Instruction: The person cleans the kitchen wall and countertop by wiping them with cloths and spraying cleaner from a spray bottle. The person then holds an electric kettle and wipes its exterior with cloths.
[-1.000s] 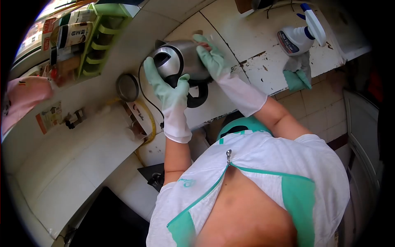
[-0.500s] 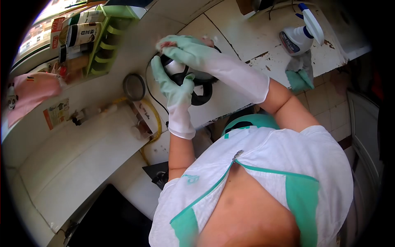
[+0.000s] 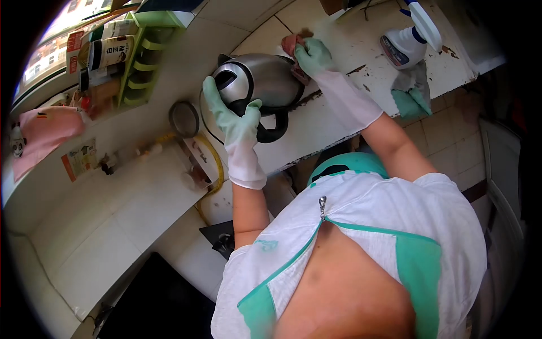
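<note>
A silver electric kettle (image 3: 268, 79) with a black handle (image 3: 275, 130) is tilted over the white counter, its lid end toward the left and its base to the right. My left hand (image 3: 230, 113), in a green and white rubber glove, grips the lid end, thumb and fingers spread around it by the top of the handle. My right hand (image 3: 316, 58), gloved the same way, is closed on a reddish cloth (image 3: 291, 44) beside the kettle's base. Part of the cloth hangs down against the base.
To the right, a white spray bottle (image 3: 402, 48) stands on the counter (image 3: 350, 42), whose surface is chipped. A grey and green cloth (image 3: 411, 93) drapes over the front edge. On the left are a green rack (image 3: 144, 56) with bottles, a round sieve (image 3: 184, 119) and a yellow hose (image 3: 214, 161).
My right hand has moved with the cloth from over the kettle's top to the right, beside its base, uncovering the kettle's body. My left hand stays at the lid end.
</note>
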`<state>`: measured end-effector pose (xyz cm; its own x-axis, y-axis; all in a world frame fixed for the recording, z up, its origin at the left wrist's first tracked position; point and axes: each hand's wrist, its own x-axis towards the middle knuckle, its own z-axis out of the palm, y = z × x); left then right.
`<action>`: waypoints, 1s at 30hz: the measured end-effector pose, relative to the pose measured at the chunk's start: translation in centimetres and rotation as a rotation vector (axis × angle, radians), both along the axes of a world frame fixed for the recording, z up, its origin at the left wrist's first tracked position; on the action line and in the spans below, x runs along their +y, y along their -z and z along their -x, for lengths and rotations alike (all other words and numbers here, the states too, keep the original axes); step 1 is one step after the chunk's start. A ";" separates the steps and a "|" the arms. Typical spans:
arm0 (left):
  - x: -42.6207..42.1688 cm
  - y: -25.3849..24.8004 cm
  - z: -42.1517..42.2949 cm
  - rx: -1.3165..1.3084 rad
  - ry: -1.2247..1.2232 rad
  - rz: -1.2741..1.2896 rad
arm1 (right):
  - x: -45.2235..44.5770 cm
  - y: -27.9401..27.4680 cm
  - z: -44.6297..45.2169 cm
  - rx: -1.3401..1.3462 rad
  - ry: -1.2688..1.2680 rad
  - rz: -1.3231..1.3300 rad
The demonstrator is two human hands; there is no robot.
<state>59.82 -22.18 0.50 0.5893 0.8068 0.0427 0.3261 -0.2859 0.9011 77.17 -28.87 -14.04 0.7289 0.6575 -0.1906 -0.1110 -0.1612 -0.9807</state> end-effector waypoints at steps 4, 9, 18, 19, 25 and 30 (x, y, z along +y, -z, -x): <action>0.1 -0.3 0.3 0.038 -0.008 -0.012 | -1.7 -4.2 0.8 -0.078 0.194 -0.219; -2.2 1.0 -0.7 -0.417 -0.120 0.317 | -0.9 -8.9 7.9 -0.336 0.029 -0.627; 2.8 1.4 1.3 0.239 -0.097 -0.359 | -0.6 2.9 9.6 -0.193 0.068 -0.220; 4.4 2.8 1.9 0.082 -0.002 -0.424 | -1.1 3.2 9.6 -0.158 0.055 -0.218; 3.1 2.1 0.7 -0.047 -0.045 -0.109 | 1.0 -5.3 8.3 -0.547 -0.007 -0.673; 2.7 2.1 -0.1 0.009 -0.181 -0.291 | 0.9 -0.8 8.8 -0.544 0.088 -0.589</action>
<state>59.92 -19.48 -1.57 0.4389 0.8532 0.2818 0.4030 -0.4672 0.7869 68.37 -27.98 -13.20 0.6736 0.4755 0.5658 0.4183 0.3859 -0.8223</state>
